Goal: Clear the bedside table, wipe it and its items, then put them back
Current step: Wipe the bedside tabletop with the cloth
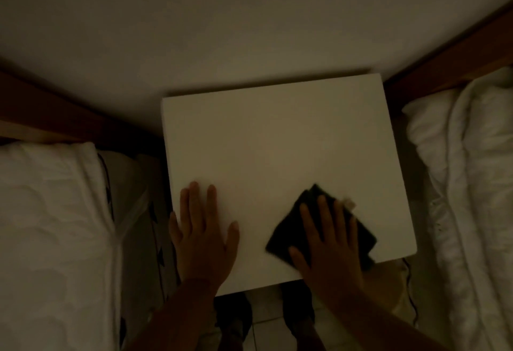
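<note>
Between two beds with white quilted covers, the white square-topped bedside table stands against the wall, and we see nothing on its top but our hands and a cloth. Our left hand lies flat near the front left edge, fingers spread, bracing. Our right hand is spread too, palm down, pressing a dark folded rectangular wiping cloth onto the front right corner.

We judge the clearing done and the wiping of the top in hand; the items themselves are out of view, so we cannot tell whether they have been wiped. The next move seems to call for sweeping the cloth across the rest of the top, toward the back edge and the left side, while the left hand steadies the table.

The cloth lies diagonally, its long axis running from near left to far right, one corner pointing toward the wall. A pale tag shows at its far edge.
</note>
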`<state>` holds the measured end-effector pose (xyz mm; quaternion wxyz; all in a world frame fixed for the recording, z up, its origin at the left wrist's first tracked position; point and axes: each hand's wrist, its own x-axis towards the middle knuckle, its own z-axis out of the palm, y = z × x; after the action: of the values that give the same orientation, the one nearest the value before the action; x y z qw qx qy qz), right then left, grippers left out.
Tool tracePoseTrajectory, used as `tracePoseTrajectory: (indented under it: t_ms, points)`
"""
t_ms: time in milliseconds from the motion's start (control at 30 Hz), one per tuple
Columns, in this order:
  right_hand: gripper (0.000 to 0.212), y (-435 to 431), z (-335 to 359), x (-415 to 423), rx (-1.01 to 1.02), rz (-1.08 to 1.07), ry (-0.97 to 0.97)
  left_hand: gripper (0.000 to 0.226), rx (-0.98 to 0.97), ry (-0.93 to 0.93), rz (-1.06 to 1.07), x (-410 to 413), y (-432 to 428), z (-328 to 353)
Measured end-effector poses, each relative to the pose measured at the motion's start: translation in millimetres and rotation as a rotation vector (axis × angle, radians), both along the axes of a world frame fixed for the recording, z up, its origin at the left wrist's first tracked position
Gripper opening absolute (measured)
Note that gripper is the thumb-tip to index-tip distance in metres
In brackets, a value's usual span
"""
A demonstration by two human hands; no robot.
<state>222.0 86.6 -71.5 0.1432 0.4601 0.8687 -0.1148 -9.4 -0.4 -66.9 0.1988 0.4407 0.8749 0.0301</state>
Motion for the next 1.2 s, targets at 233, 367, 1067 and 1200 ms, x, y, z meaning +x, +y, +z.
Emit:
tracePoseTrajectory:
  t_ms: [233, 367, 1067, 1200]
  points:
    - [0.068, -18.4, -1.2, -115.3, -0.049, 0.125, 0.198, 0.074, 0.038, -0.036, -0.004, -2.2, -2.5, 0.4]
    - [0.071, 39.4, -7.7, -176.1, -0.028, 0.247, 0.250, 0.068, 0.088, -0.043, 0.095, -1.3, 0.5, -0.4]
    - [0.084, 44.9, 4.7, 15.2, 0.001, -0.143, 0.102, 0.065, 0.045, 0.062, 0.072, 3.0, -0.5, -5.7]
    - [0.067, -14.8, 11.4, -17.1, -0.097, 0.158, 0.256, 0.061, 0.145, -0.010, 0.077, 1.4, -0.9, 2.8]
